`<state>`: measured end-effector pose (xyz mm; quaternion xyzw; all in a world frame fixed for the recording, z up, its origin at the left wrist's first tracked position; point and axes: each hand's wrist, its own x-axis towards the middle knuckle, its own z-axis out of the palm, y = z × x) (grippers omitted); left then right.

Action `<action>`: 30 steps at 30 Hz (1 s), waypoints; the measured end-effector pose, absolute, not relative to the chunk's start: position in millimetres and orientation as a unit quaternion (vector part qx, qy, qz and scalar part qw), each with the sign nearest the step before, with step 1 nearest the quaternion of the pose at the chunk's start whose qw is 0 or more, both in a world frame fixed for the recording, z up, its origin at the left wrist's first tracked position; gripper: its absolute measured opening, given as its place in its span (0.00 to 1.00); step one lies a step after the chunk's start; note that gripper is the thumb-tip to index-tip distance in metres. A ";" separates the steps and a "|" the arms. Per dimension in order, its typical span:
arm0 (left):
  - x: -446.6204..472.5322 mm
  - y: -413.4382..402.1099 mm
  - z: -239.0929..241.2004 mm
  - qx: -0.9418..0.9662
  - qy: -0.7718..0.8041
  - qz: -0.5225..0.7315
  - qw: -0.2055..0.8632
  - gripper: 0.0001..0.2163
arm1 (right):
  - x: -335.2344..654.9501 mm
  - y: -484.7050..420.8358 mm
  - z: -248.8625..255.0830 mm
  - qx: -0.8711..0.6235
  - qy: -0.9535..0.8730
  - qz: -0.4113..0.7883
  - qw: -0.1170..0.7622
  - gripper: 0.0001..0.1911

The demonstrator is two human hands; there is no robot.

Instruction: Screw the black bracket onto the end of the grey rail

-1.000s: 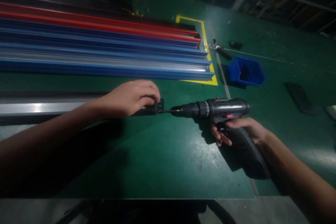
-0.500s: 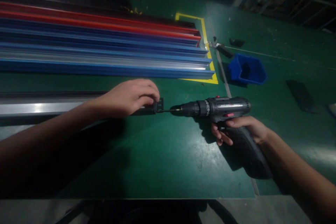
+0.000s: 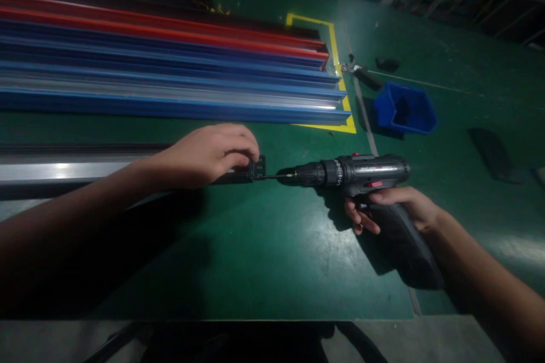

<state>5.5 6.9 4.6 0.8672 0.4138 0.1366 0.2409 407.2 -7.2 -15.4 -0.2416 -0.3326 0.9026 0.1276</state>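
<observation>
A long metal rail (image 3: 63, 172) lies along the green table (image 3: 272, 261), its right end capped by a small black end piece (image 3: 258, 169). My left hand (image 3: 210, 154) is closed over that end of the rail, fingers curled down just behind the end piece. My right hand (image 3: 394, 207) grips the handle of a black cordless drill (image 3: 361, 173), which lies level and points left. The drill's bit touches the black end piece.
Several long blue, silver and red profiles (image 3: 170, 76) are stacked at the back left, ending beside yellow floor-tape marking (image 3: 336, 68). A blue bin (image 3: 404, 109) stands at the right, pliers (image 3: 361, 75) behind it, and a dark flat object (image 3: 494, 154) farther right.
The view has tilted slightly, so everything sits a little higher in the picture. Both hands, the drill and the rail keep the same places relative to each other.
</observation>
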 end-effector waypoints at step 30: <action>4.2 8.7 1.7 0.866 0.423 0.134 0.232 0.11 | 410.2 -6.9 -17.3 -0.250 -0.316 0.907 0.123 0.18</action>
